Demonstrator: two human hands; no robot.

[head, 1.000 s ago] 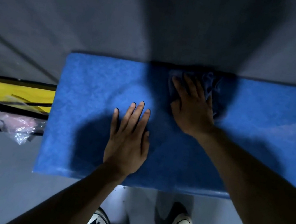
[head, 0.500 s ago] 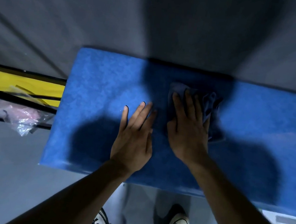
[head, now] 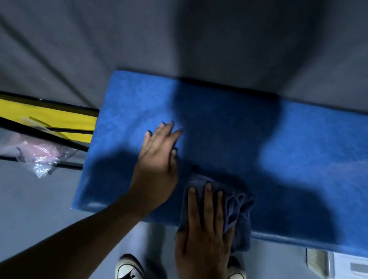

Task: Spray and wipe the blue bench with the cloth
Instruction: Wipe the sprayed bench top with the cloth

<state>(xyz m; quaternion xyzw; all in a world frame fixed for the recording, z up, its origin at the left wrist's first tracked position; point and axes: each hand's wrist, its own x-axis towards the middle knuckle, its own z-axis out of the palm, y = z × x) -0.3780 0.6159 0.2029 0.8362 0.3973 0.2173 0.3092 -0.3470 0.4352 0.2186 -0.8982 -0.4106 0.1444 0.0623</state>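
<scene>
**At the near edge of the blue surface: wiping stroke with the cloth**

Off to the far left, a yellow panel (head: pixel 33 117) and a crumpled plastic bag (head: pixel 36 155) on the floor. Next, left hand (head: pixel 158 159) laid flat on the blue surface (head: pixel 313 179), fingers straight, holding nothing, steadying. Further right, right hand (head: pixel 207 226) spread flat, pressing the dark cloth (head: pixel 237 207), which drapes over the near edge. Far right, a white appliance (head: pixel 352 274) below.

Best done with even palm pressure, cloth kept bunched under the fingers, overlapping passes, and care not to let it slip off the edge.
</scene>
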